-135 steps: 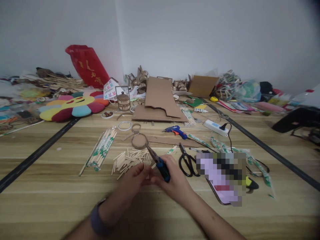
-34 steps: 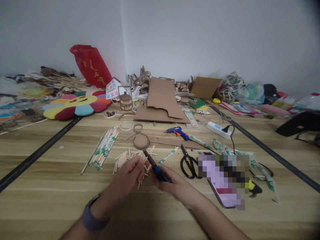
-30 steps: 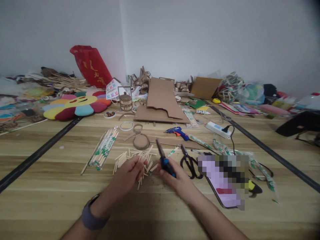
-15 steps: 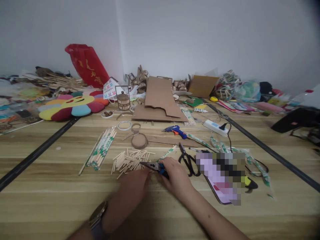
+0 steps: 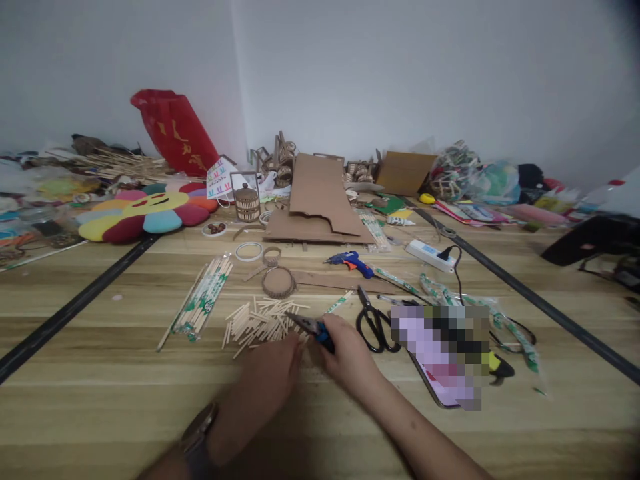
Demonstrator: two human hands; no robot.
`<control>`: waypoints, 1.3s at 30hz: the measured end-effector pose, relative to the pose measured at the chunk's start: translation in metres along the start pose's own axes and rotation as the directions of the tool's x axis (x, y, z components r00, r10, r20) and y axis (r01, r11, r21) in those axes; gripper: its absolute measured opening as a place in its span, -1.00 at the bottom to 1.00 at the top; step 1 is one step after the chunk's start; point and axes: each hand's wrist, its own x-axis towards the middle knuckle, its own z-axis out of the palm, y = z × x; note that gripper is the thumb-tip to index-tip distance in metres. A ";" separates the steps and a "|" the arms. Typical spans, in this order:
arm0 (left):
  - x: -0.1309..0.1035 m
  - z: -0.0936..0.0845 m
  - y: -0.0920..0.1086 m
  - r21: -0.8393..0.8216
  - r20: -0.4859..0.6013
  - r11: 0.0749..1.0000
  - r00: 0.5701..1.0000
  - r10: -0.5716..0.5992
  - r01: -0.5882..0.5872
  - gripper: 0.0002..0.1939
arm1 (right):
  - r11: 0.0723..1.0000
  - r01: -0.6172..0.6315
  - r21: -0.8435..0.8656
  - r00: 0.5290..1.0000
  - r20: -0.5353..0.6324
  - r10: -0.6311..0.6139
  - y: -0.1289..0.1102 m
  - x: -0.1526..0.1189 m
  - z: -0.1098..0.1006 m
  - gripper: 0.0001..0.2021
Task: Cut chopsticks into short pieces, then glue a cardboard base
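Observation:
My right hand (image 5: pixel 347 353) is wrapped round the blue handles of needle-nose pliers (image 5: pixel 311 325), whose dark jaws point left over a pile of short wooden sticks (image 5: pixel 263 320). My left hand (image 5: pixel 273 367) is beside the pliers at the near edge of the pile. Its fingers curl together and are partly hidden, so I cannot make out what is between them. A round cardboard base with a woven rim (image 5: pixel 279 282) lies just beyond the pile. Black-handled scissors (image 5: pixel 373 323) lie to the right of my right hand.
Packaged chopsticks (image 5: pixel 204 300) lie at the left. Behind are a blue glue gun (image 5: pixel 351 262), cardboard sheets (image 5: pixel 320 193) and a small woven bucket (image 5: pixel 247 202). At the right are a power strip (image 5: pixel 430 255) and a phone (image 5: pixel 440 373), partly pixelated.
The pliers have turned slightly, their tips moving a little up and to the right. My right hand has shifted slightly with them; my left hand stays nearly in place.

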 end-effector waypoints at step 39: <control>0.015 -0.033 -0.021 -0.171 -0.142 0.982 0.985 -0.101 0.076 -0.65 | 0.990 0.092 0.106 0.992 -0.093 -0.082 0.015 0.001 0.003 -0.81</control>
